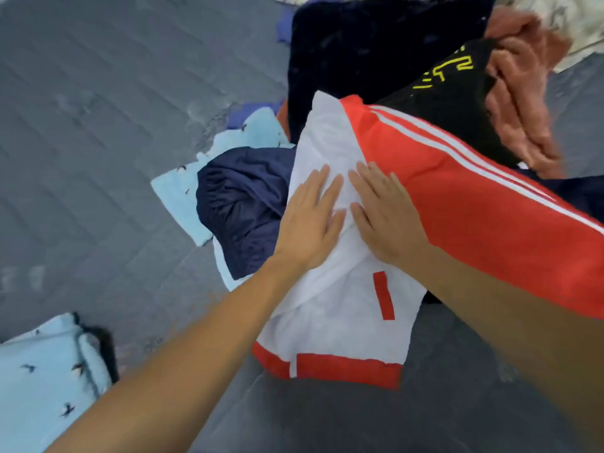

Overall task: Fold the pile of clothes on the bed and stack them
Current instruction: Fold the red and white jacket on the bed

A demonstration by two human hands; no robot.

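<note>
Both our hands, left (309, 220) and right (384, 214), press flat, fingers spread, on one white-and-red jacket (343, 308) atop the bed (98, 125).

The bed (98, 132) took up almost all I could see from where I stood. It was covered in a dull blue-grey spread, stitched or woven in long diagonal ribs that ran in a chevron across the left side. The cloth lay mostly flat, with a few pale scuffed patches near the middle and a lighter smudge at the left edge. The same grey cover showed again at the bottom and at the far right. In the top right corner lay a pale, mottled cream covering (575, 18), blurred, so I could not tell what it was. The light was soft and even, without hard shadows.
</note>
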